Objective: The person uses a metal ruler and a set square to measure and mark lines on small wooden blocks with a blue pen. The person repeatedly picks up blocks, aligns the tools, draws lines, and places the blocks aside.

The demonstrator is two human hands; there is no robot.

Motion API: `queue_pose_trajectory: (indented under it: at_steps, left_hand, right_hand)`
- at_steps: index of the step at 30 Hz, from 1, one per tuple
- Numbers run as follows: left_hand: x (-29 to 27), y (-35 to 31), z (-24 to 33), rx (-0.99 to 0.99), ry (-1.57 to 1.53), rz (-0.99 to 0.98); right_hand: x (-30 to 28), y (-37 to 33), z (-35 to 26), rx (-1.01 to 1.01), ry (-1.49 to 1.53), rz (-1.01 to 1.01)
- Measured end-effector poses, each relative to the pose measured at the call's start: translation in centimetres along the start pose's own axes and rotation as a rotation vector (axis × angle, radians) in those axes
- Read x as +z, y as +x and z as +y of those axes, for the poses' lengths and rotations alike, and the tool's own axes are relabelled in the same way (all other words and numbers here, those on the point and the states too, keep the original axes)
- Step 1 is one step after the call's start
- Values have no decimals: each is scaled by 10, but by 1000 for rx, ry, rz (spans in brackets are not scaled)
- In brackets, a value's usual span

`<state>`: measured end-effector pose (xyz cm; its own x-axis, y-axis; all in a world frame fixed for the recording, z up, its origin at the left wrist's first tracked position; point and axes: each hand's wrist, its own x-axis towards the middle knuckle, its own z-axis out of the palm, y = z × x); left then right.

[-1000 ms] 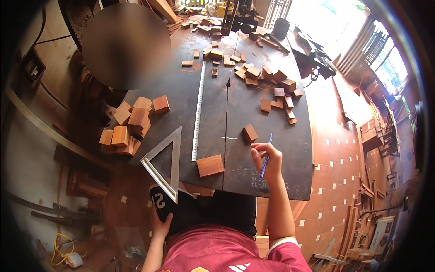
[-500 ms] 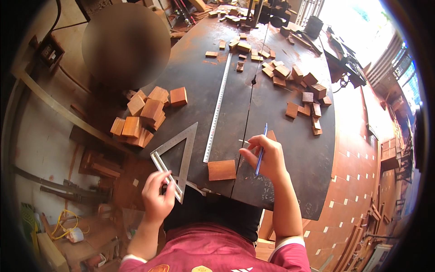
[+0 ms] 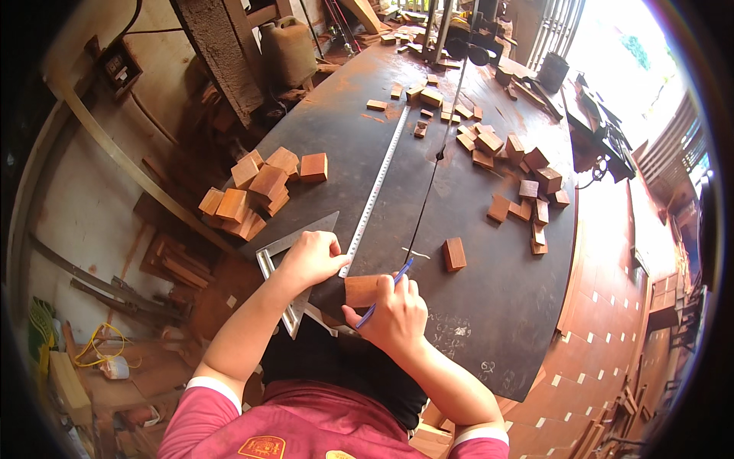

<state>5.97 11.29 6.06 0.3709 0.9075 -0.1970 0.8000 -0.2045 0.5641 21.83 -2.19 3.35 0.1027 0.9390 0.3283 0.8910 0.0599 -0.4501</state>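
My right hand (image 3: 394,312) holds a slanted blue pen (image 3: 370,317), its fingers at the right part of a reddish-brown wooden block (image 3: 362,291) near the table's front edge. My left hand (image 3: 310,258) is closed, its fingertips beside the lower end of a long white ruler (image 3: 377,187) and just above that block's left corner. Whether they pinch anything is hidden. Beneath the left hand and wrist lies a metal triangle square (image 3: 294,315), partly covered. Another wooden block (image 3: 454,254) stands apart, right of the table's slot.
Wooden blocks are piled at the left table edge (image 3: 267,183), with more scattered along the right side (image 3: 527,187) and farther back (image 3: 430,98). A thin vertical blade (image 3: 456,96) stands at the slot's far end. Chalk marks (image 3: 459,331) show on the dark table (image 3: 489,306).
My left hand has let go of the triangle square and moved up and right to the ruler's near end. My right hand, still with the pen, has come left and down to the near block.
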Motion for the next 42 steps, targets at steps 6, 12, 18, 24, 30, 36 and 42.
queue_pose_trajectory:
  at_steps: [6, 12, 18, 24, 30, 36, 42]
  left_hand:
    - [13, -1, -7, -3, 4, 14]
    - [19, -3, -11, -46, -55, -48]
    - [6, -15, -21, -179, -410, -206]
    - [11, -58, -30, -203, -675, -166]
    - [19, -80, -41, -237, -728, -82]
    - [21, -77, -44, -220, -739, -48]
    - [22, -76, -44, -216, -765, -51]
  right_hand:
    - [-6, 10, 24, -127, 200, -30]
    - [-17, 17, 34, -132, 435, -218]
    - [-20, 21, 39, -177, 463, -289]
    - [-20, 20, 30, -256, 515, -416]
    - [-14, 19, 30, -335, 551, -405]
    - [-12, 19, 28, -363, 562, -446]
    - [-11, 19, 27, -364, 561, -444]
